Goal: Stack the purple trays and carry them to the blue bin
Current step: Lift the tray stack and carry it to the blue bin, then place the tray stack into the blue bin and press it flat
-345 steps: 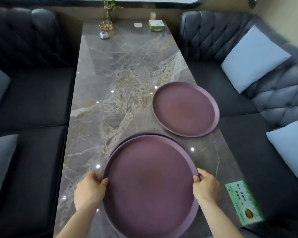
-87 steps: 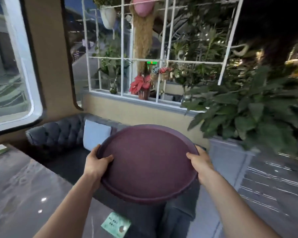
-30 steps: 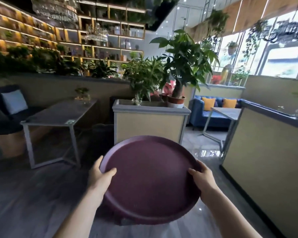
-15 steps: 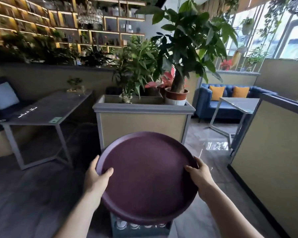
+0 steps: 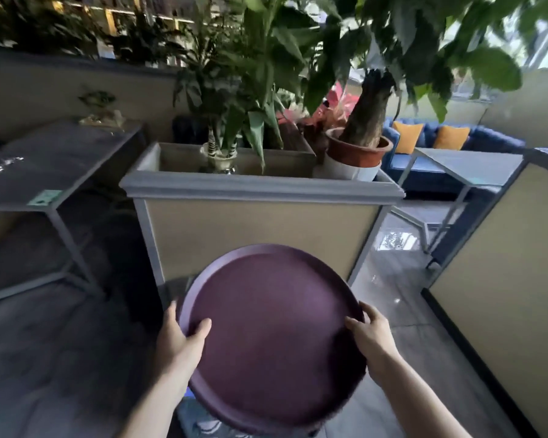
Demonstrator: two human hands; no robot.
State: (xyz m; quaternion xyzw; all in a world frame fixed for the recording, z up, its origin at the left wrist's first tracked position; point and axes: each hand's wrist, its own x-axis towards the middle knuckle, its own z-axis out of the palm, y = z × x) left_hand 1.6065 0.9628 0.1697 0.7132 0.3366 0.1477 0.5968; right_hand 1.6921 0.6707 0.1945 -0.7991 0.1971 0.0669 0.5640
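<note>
I hold the stack of round purple trays (image 5: 272, 336) in front of me, low in the head view; only the top tray's face shows. My left hand (image 5: 181, 339) grips the left rim with the thumb on top. My right hand (image 5: 372, 336) grips the right rim. Under the trays, at the bottom edge, part of the blue bin (image 5: 200, 420) shows, with white items inside; most of it is hidden by the trays.
A tan planter box (image 5: 257, 222) with tall potted plants stands directly ahead. A grey table (image 5: 54, 172) stands at the left, a tan partition (image 5: 500, 279) at the right. A glossy tiled aisle runs between planter and partition toward a blue sofa (image 5: 450, 147).
I have moved closer to the planter box, which now fills more of the view. The trays sit lower and over the blue bin. Both hands keep the same grip.
</note>
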